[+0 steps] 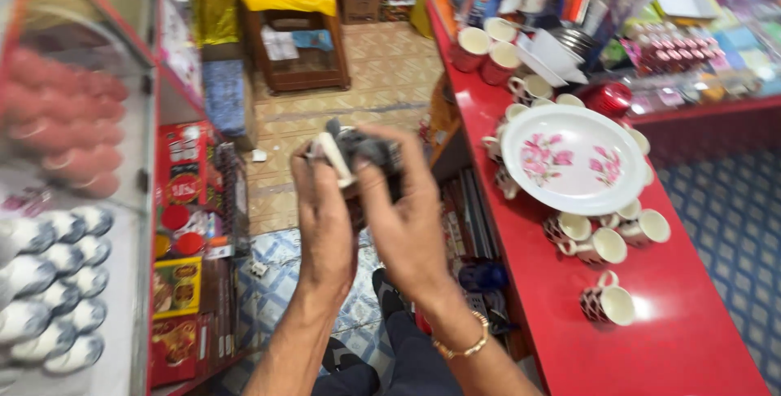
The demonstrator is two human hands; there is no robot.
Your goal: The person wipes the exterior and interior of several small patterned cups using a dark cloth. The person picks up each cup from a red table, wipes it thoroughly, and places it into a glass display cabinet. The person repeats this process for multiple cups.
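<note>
Both hands are up in the middle of the frame, wrapped around one small dark grey thing (pixel 362 152) with a white part on its left side, too blurry to tell what it is. The left hand (pixel 325 217) grips it from the left and the right hand (pixel 407 217), gold bracelet (pixel 464 345) on the wrist, clasps it from the right. Further right, the red bench (pixel 651 347) carries cups (pixel 608 301) around a white flowered plate (pixel 574 158). Far back sits a wooden stand (pixel 294 38).
</note>
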